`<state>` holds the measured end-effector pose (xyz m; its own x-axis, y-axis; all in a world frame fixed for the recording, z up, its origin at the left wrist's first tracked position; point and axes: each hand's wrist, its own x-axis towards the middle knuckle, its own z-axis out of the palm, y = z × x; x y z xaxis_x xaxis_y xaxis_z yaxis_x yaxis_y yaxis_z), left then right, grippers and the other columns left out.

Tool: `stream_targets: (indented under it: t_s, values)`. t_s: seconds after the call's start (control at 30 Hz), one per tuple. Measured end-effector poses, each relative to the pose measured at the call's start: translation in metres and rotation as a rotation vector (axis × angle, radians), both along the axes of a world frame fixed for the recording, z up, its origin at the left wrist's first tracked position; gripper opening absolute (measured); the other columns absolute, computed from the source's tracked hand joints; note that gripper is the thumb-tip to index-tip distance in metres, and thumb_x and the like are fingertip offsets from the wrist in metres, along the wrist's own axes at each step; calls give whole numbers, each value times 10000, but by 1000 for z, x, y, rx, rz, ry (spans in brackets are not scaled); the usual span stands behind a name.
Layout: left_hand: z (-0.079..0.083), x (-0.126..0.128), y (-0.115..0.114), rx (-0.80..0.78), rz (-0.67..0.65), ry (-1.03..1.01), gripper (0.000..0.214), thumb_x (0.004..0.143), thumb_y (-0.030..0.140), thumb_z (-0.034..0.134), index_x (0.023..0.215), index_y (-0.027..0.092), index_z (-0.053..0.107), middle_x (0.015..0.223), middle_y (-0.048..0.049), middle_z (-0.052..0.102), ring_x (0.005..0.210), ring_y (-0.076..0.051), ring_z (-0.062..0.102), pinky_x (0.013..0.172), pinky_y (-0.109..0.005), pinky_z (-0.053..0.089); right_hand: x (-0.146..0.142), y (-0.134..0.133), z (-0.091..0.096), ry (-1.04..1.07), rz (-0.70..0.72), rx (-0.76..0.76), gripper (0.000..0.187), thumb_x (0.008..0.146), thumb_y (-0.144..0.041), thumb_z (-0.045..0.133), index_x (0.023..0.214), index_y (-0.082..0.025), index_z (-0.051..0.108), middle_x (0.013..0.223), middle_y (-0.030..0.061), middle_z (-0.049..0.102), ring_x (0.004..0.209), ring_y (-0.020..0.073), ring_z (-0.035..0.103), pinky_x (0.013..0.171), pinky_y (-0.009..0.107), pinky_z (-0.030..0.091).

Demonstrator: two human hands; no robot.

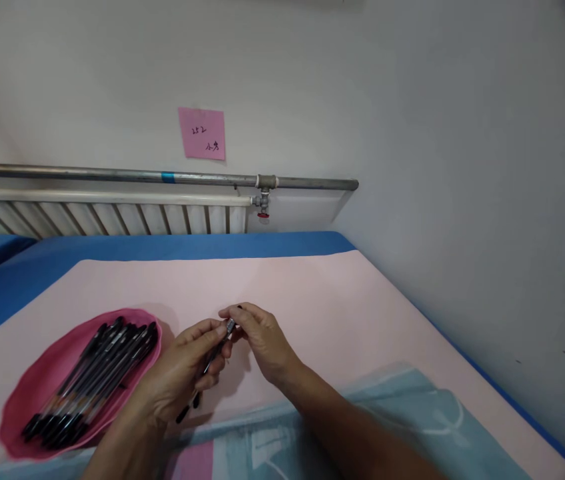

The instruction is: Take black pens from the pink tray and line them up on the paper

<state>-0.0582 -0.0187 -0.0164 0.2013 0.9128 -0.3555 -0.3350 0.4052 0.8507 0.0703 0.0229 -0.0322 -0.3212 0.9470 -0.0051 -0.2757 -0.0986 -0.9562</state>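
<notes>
My left hand (180, 367) is closed around the barrel of a slim black pen (208, 363), which slants down toward me. Two dark tips stick out below that hand, so it may hold a second pen; I cannot tell for sure. The fingers of my right hand (265, 343) pinch the pen's upper end, close to the left fingertips. On the left, a pink oval basket (25, 387) holds several black pens (105, 377) with clear barrels, lying side by side on a slant. Both hands are just above the pink tabletop.
The pink table cover (302, 287) lies over a blue surface (187, 247). A light blue patterned cloth (402, 407) spreads along the near edge. Behind stand a white radiator (152, 217), a metal pipe (112, 175) and a valve (264, 200). A pink note (202, 135) hangs on the wall.
</notes>
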Motion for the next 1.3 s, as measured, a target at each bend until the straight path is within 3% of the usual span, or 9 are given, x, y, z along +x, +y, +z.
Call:
stream_targets:
  t_s: [0.17,0.33,0.5,0.67,0.9,1.07,1.17,1.3]
  values:
    - [-2,1,1,46,21,-20,222,688,195,651,893,143,584,742,-12,580,521,-48,478,396,-145,326,2,1,1,12,-43,12,262,778,-378,536,736,-137,631,608,0,573,499,98,509,556,247,407]
    - [-3,0,0,50,-94,44,151,692,257,662,709,131,580,699,-12,577,526,-68,506,440,-183,406,5,4,1,-2,-115,33,259,771,-370,548,699,-136,634,682,25,597,583,102,518,557,224,404]
    - [-5,0,0,18,-113,120,197,746,371,596,742,186,530,562,53,503,371,-28,338,315,-145,244,6,6,-3,13,-99,34,282,786,-389,526,708,-138,627,622,14,579,528,105,520,550,240,407]
    - [-2,0,1,-27,-107,126,212,748,403,587,780,206,517,514,91,409,360,-4,174,322,-137,75,6,9,-6,33,-162,59,285,784,-402,529,699,-145,619,669,23,597,537,97,501,542,235,397]
    - [-1,0,2,-45,-122,156,224,745,413,585,802,201,538,512,95,391,358,1,142,332,-152,56,15,21,-7,103,-294,53,295,753,-430,561,685,-149,619,706,36,607,510,91,472,484,230,384]
    - [-3,-1,3,-22,-85,154,226,722,398,610,797,196,540,515,91,406,358,-3,177,327,-148,81,24,31,-7,255,-396,-82,219,694,-358,605,650,-144,588,715,50,605,579,125,530,484,241,431]
    - [-5,-1,3,0,-38,157,234,706,395,623,794,199,530,506,94,417,347,-7,218,318,-140,115,24,29,-6,331,-351,-204,119,646,-261,601,657,-157,545,674,19,580,545,115,529,456,234,435]
    - [-6,0,2,44,4,170,250,693,402,629,780,199,513,508,91,446,339,-20,295,305,-136,163,17,16,-1,270,-119,-277,110,673,-254,576,736,-168,551,583,-46,488,361,22,304,310,141,188]
